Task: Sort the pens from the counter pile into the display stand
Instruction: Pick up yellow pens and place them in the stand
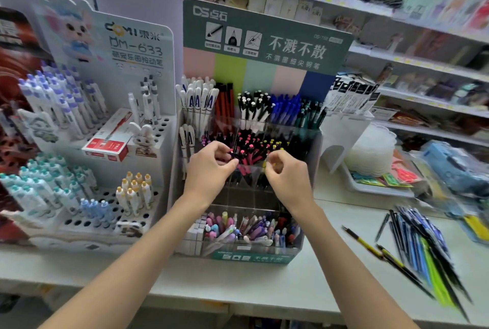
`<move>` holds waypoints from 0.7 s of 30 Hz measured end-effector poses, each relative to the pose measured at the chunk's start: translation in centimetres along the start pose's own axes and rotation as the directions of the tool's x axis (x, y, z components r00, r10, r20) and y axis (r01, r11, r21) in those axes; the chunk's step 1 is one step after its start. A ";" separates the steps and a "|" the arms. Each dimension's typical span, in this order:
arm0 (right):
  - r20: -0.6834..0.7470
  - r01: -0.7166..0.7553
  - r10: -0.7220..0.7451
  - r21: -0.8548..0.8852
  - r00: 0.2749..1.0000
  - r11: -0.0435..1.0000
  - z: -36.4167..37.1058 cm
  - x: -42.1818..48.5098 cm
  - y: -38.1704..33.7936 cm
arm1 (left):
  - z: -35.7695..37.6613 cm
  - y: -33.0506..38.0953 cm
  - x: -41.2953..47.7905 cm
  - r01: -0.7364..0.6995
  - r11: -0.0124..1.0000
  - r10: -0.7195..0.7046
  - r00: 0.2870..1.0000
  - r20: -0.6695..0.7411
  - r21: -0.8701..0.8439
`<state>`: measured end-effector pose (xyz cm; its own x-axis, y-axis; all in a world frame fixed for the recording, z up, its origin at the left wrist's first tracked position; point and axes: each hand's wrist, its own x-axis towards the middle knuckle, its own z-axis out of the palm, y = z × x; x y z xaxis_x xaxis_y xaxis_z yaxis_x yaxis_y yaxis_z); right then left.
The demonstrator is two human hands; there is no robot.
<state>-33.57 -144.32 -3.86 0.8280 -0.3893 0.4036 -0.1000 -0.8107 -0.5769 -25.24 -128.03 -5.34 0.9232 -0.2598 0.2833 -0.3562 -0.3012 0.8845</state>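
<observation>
Left hand [211,167] pinches black pen [234,155] at display stand [254,258]; right hand [287,178] curled, hold unclear. Pen pile [423,246] blue, black, green, long axes toward desk [238,283] front-right corner.

In the display stand [264,37], the left hand [209,170] pinches a pen [234,154], right hand [287,179] just beside.

Clear glossy plastic display stand [280,127] with matt printed card header [264,37]; smooth matt counter [238,281]; glossy plastic pens [423,246]
</observation>
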 end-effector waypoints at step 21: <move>0.064 -0.078 0.075 0.041 0.995 0.996 2.9 2.2 -0.1 | 2.7 -0.5 0.8 -0.033 0.997 0.035 0.999 0.025 -0.069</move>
<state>-30.12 -143.89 -4.93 0.8519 -0.4201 0.3127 -0.1412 -0.7592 -0.6353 -24.75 -130.53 -6.51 0.9063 -0.2933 0.3043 -0.3756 -0.2288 0.8981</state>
